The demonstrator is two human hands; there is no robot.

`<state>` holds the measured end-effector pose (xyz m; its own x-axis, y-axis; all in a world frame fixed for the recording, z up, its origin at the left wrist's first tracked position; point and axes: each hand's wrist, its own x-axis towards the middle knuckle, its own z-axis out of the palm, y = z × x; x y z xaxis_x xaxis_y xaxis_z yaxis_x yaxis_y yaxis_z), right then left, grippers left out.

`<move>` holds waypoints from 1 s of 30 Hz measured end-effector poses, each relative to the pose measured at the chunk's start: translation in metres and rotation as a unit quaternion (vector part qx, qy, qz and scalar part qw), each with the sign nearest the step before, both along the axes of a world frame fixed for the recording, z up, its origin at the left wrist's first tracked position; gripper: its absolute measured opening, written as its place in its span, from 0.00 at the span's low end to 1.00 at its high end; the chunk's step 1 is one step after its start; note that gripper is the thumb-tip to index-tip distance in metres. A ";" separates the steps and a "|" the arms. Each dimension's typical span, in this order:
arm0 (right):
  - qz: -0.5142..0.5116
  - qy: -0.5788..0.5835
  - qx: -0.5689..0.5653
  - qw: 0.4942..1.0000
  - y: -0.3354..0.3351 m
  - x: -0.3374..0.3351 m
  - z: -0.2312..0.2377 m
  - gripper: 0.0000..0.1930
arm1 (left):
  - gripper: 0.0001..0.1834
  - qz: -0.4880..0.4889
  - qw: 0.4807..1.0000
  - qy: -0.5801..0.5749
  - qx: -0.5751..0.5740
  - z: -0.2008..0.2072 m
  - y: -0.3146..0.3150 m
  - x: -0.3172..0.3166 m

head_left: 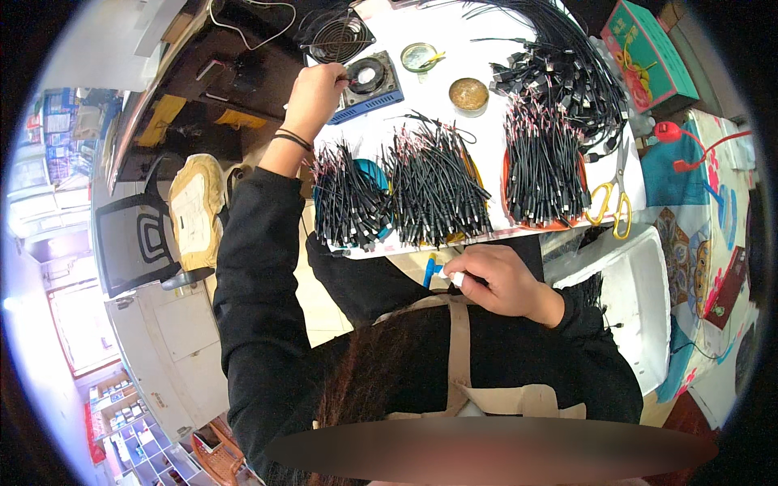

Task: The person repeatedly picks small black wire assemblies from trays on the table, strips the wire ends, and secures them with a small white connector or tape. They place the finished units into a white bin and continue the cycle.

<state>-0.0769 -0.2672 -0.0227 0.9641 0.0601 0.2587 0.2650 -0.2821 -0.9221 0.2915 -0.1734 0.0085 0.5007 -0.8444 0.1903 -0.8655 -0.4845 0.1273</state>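
My left hand (318,95) reaches forward to a blue-sided box (379,102) with a round black top. Its fingers are pinched together at the box's left side, and whatever they hold is too small to make out. Close to my lap, my right hand (504,282) is closed around a small blue and white T-shaped piece (431,270); something white shows at its fingertips. Between the hands and the far side of the table lie a left bundle (350,198), a middle bundle (438,182) and a right bundle (545,166) of short black cables with stripped, reddish wire ends.
A black fan (339,39) stands behind the box. An open round tin (419,57) and a jar of brownish stuff (468,95) sit mid-table. Yellow-handled scissors (616,202) lie at the right edge, beside loose black cables (559,69). A white foam bin (640,300) stands lower right.
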 end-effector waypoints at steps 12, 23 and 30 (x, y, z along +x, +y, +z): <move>-0.016 -0.014 -0.002 1.000 -0.003 0.008 -0.006 0.09 | 0.05 -0.048 0.998 -0.020 0.034 -0.011 -0.021 0.014; -0.019 -0.012 -0.003 1.000 -0.006 0.007 -0.005 0.08 | 0.05 -0.029 0.997 -0.038 0.060 -0.014 -0.025 0.014; -0.032 -0.013 -0.039 0.999 0.002 -0.006 0.009 0.09 | 0.05 -0.005 0.999 -0.001 -0.035 0.021 0.005 -0.008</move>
<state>-0.0832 -0.2647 -0.0138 0.9596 0.0185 0.2808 0.2675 -0.3694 -0.8899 0.2839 -0.1684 0.0298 0.4917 -0.8341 0.2500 -0.8706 -0.4654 0.1597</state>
